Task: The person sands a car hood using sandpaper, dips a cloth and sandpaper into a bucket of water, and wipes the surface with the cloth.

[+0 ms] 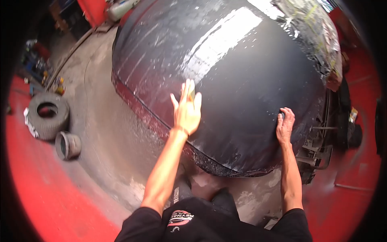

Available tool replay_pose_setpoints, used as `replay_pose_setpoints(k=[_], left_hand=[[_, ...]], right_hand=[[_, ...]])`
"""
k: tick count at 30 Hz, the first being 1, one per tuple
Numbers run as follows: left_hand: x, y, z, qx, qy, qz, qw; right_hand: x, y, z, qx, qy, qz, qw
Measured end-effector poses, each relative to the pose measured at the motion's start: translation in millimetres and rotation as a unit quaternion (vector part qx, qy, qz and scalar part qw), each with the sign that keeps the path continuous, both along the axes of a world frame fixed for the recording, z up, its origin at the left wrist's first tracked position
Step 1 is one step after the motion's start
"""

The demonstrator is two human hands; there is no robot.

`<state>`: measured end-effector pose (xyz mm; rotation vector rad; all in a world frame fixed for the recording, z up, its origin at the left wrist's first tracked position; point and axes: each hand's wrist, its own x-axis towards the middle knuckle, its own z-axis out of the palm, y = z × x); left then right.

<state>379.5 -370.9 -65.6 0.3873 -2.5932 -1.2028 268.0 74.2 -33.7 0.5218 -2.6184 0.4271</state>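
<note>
A dark car hood (242, 88), wet and shiny in places, spreads out in front of me. My left hand (187, 115) lies over its near left part with the fingers stretched and apart. Between those fingers shows a small greyish-yellow piece (192, 95), whose kind I cannot make out. Farther right, my right hand (285, 126) rests on the hood near its right side, fingers curved together. Something small and dark shows at its thumb and fingertips; whether it is a held thing or shadow is unclear.
Masking sheet (314, 32) covers the car beyond the hood. On the left floor stand a tyre (49, 116) and a bucket (68, 145). Bare metal front parts (316, 155) stick out at the right. A hose or pipe (70, 56) runs along the floor at the upper left.
</note>
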Motion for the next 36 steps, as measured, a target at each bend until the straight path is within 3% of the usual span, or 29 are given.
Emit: replay_pose_setpoints(k=[3,4,6,8,10,11,14,15,16,17,18,20,21,24,27,30,31,32,34,35,36], left_hand=[[64,26,33,0.202,0.065,-0.086,0.973],[78,35,24,0.287,0.099,-0.119,0.946],[101,57,29,0.455,0.050,-0.117,0.881],[112,78,26,0.714,-0.071,-0.051,0.694],[106,88,25,0.860,-0.061,-0.110,0.494],[98,88,19,0.882,-0.071,-0.143,0.443],[108,71,38,0.848,-0.233,-0.192,0.436],[114,64,32,0.831,-0.290,-0.242,0.409],[122,56,23,0.780,-0.378,-0.296,0.402],[133,50,15,0.738,-0.416,-0.358,0.393],[146,45,15,0.693,-0.448,-0.416,0.381],[172,32,24,0.580,-0.517,-0.494,0.390],[184,25,24,0.548,-0.539,-0.513,0.382],[207,-5,22,0.509,-0.640,-0.451,0.358],[213,-45,-3,0.443,-0.631,-0.459,0.441],[227,-64,-8,0.264,-0.527,-0.548,0.593],[235,-69,-19,0.251,-0.468,-0.585,0.613],[235,-75,-22,0.214,-0.423,-0.672,0.569],[214,-109,2,0.075,-0.211,-0.817,0.531],[186,-138,28,0.078,-0.146,-0.806,0.569],[149,-176,46,0.081,-0.083,-0.790,0.602]], right_hand=[[9,-31,6,-0.108,0.026,-0.059,0.992],[26,-61,14,-0.176,0.022,-0.087,0.980],[73,-127,30,-0.277,-0.019,-0.080,0.957],[136,-195,56,-0.298,-0.080,-0.064,0.949],[188,-235,64,-0.321,-0.141,-0.033,0.936],[209,-247,63,-0.272,-0.147,-0.038,0.950],[264,-256,93,-0.088,-0.041,-0.155,0.983],[280,-246,87,-0.129,-0.027,-0.198,0.971],[303,-245,88,-0.238,-0.085,-0.280,0.926],[325,-239,78,-0.409,-0.169,-0.287,0.850],[349,-232,63,-0.564,-0.243,-0.273,0.740],[399,-234,44,-0.735,-0.323,-0.169,0.572],[423,-253,41,-0.773,-0.312,-0.167,0.527],[496,-305,22,-0.805,-0.245,-0.309,0.444],[563,-359,-1,-0.859,-0.067,-0.321,0.394],[585,-423,-24,-0.891,-0.051,-0.323,0.314],[571,-447,-27,-0.919,-0.049,-0.286,0.267],[538,-475,2,-0.943,-0.044,-0.222,0.243],[501,-501,-32,-0.959,0.048,-0.208,0.184],[481,-508,-38,-0.952,0.058,-0.234,0.187],[460,-521,-16,-0.983,0.068,-0.108,0.131]])
